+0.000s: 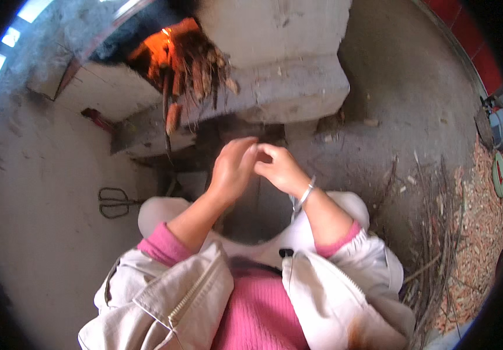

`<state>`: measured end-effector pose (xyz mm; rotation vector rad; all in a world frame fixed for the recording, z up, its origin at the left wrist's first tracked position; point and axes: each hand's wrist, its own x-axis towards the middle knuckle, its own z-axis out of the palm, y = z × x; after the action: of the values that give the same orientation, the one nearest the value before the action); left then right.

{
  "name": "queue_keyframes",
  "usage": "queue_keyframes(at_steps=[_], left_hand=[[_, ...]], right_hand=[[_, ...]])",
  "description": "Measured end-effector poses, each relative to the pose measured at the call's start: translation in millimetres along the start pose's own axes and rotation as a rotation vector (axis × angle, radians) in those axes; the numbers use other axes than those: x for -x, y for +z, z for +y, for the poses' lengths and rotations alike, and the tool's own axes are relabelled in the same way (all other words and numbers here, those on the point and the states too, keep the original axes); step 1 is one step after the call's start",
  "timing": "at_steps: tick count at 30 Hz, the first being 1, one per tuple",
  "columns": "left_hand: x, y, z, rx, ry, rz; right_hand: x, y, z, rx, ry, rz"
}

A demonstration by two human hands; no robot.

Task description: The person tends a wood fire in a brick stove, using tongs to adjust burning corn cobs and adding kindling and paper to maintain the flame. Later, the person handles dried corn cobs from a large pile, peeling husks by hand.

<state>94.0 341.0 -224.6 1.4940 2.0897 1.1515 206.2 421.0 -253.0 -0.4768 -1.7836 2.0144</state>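
Observation:
My left hand [235, 168] and my right hand [283, 169] meet at the fingertips in front of my lap. Motion blurs the fingers a little. I see nothing held in either hand. The left fingers are extended, while those of the right are bent with a gap beside the thumb. A silver bangle [307, 192] circles my right wrist. Beyond the hands, flames [159, 43] burn in the mouth of a masonry stove [277, 35]. Corncobs [197, 81] and thin sticks [166, 105] jut out of it over the stove's ledge [291, 83].
Smoke [54, 39] drifts at the upper left. Metal tongs with looped handles [113, 202] lie beside my left knee. At the right, a bundle of dry twigs [426, 245] lies by a heap of corncobs [479, 249]. A loose corncob [173, 118] hangs at the ledge's edge.

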Motion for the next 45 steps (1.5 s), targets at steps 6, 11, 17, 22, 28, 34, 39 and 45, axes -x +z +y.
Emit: queue_keyframes(at_steps=[6, 11, 17, 22, 28, 34, 39, 45], left_hand=[[-23.9, -75.8, -52.2, -0.541, -0.067, 0.206], [-40.9, -107.2, -88.1, -0.879, -0.18, 0.198], [-49.8, -103.5, -109.2, -0.966, -0.255, 0.124], [-57.8, -104.5, -117.3, -0.96, -0.184, 0.068], [-85.4, -122.1, -109.1, -0.612, -0.286, 0.299], [-174.4, -119.0, -114.3, -0.507, -0.05, 0.497], [-215.2, -110.9, -137.5, -0.638, -0.154, 0.384], [-225.0, -88.2, -144.3, -0.816, 0.003, 0.46]], right_hand=[[4.2, -2.4, -26.9, 0.285, 0.12, -0.054], [1.3, 7.8, -32.3, 0.402, 0.004, -0.101], [-7.2, 10.7, -37.2, 0.353, -0.014, -0.118], [-12.6, 18.6, -34.8, 0.374, -0.031, -0.17], [-21.0, 24.0, -33.8, 0.367, 0.007, -0.179], [-28.3, 31.4, -34.0, 0.325, -0.021, -0.203], [-35.6, 33.9, -32.9, 0.312, 0.0, -0.213], [-42.2, 34.8, -31.2, 0.292, 0.059, -0.208]])
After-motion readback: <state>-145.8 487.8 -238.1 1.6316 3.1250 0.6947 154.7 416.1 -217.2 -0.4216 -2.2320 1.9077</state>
